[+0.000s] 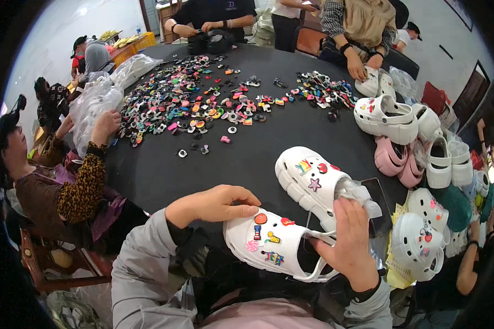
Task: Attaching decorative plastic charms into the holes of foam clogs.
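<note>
White clog (274, 244), between both hands' fingers (241, 204)

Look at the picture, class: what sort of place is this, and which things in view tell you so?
Probably a small workshop where clogs get decorated by hand. The left hand and right hand hold a white clog studded with charms, a heap of loose colourful charms covers the black round table, and finished clogs pile at the side.

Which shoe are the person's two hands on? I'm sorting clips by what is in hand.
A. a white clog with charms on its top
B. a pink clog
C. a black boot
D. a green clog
A: the left hand rests on the toe and the right hand grips the heel end of a white clog dotted with coloured charms.
</note>
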### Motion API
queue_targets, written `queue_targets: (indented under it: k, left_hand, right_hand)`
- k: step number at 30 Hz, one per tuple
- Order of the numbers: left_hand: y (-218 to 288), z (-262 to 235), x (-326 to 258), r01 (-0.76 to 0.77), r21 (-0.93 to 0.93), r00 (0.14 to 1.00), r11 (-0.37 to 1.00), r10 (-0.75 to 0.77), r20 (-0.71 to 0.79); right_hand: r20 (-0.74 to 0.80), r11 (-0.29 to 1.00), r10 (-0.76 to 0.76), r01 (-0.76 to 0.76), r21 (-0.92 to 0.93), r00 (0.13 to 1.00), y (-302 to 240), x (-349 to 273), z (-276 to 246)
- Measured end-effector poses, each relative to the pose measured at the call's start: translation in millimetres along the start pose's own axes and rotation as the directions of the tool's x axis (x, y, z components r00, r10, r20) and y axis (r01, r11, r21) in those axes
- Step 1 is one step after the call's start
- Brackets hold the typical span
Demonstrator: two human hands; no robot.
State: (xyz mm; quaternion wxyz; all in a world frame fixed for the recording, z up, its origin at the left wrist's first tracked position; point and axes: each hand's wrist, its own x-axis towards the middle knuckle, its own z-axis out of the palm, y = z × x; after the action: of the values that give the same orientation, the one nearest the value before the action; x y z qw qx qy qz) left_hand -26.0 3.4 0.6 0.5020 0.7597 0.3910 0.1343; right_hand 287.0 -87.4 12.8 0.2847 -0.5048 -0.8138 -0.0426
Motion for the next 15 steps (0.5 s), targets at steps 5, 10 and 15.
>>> queue_targets:
  k: [5,10,15]
  left_hand:
    - [-20.9,-26.5,33.5,0.103,0.114,0.992,0.988,-0.093,-0.084]
    - [-44.7,-40.5,64.9,0.136,0.165,0.940,0.977,-0.074,-0.334]
    - [-31.7,-41.0,118.8,-0.041,-0.018,0.928,0.999,0.032,-0.370]
  right_hand:
    - [0.167,0.996,-0.082,0.084,-0.007,0.983,3.9,11.0,-6.0]
    - [0.101,0.979,-0.205,0.206,-0.001,0.974,9.2,17.2,-2.1]
    - [0.156,0.987,-0.154,0.144,0.076,0.976,20.3,22.3,0.2]
